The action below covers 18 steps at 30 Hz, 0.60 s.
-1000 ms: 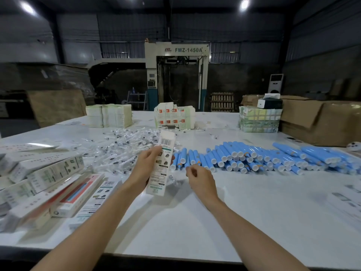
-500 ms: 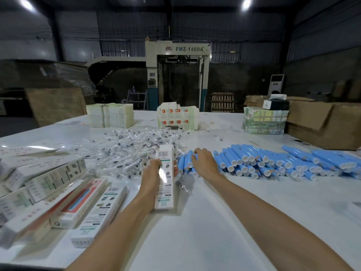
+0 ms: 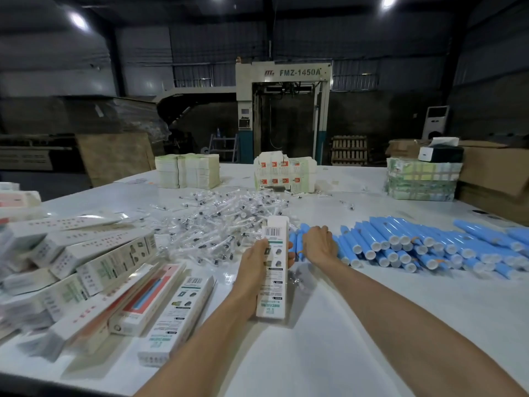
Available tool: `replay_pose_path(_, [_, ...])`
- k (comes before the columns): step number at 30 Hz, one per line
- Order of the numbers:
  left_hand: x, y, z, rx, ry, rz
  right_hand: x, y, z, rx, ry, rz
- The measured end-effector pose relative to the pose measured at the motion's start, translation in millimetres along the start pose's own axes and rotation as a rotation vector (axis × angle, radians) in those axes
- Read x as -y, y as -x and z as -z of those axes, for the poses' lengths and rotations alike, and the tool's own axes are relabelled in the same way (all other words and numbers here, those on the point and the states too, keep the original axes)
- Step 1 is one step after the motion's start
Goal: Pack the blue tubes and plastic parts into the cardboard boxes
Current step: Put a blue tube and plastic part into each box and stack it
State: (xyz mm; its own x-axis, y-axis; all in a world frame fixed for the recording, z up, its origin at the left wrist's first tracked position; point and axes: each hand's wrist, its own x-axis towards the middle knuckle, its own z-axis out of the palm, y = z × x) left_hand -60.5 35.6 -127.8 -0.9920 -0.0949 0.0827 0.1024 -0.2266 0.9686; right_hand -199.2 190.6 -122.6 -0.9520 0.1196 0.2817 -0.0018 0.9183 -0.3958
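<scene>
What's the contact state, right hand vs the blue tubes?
Touching. Head view: the right hand lies on the left end of the blue tubes, fingers curled down over them, no gap visible.

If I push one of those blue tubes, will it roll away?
Probably, yes. The blue tubes are round and lie on their sides on a smooth white table, so a loose one would likely roll. In the pile they lean on each other, which may hold them. They look like thin plastic, so likely light.

just one head-worn wide-angle view, facing forward and a bit down across the table (image 3: 357,333), near edge at frame bottom, machine (image 3: 283,81) far off top centre
</scene>
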Motion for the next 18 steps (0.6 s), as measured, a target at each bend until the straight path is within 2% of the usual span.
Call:
replay_pose_path(2, [-1, 3, 0, 0.018, 0.051, 0.033, -4, 6, 8, -0.049, -0.153, -0.069])
replay_pose_path(4, [-3, 4, -3, 0.034, 0.125, 0.074, -10, 14, 19, -0.048, -0.410, -0.137])
replay_pose_path(7, [-6, 5, -8, 0.062, 0.200, 0.098, -21, 37, 40, 0.048, -0.951, -0.185])
replay_pose_path(12, [-8, 7, -10, 0.136, 0.167, 0.073, -43, 75, 67, 0.161, -1.526, -0.251])
replay_pose_path(15, [-9, 11, -12, 0.206, 0.133, 0.080, -51, 89, 87, 0.259, -1.652, -0.130])
replay_pose_path(18, [-8, 15, -17, 0.299, 0.143, 0.076, -44, 97, 110, 0.241, -1.684, 0.034])
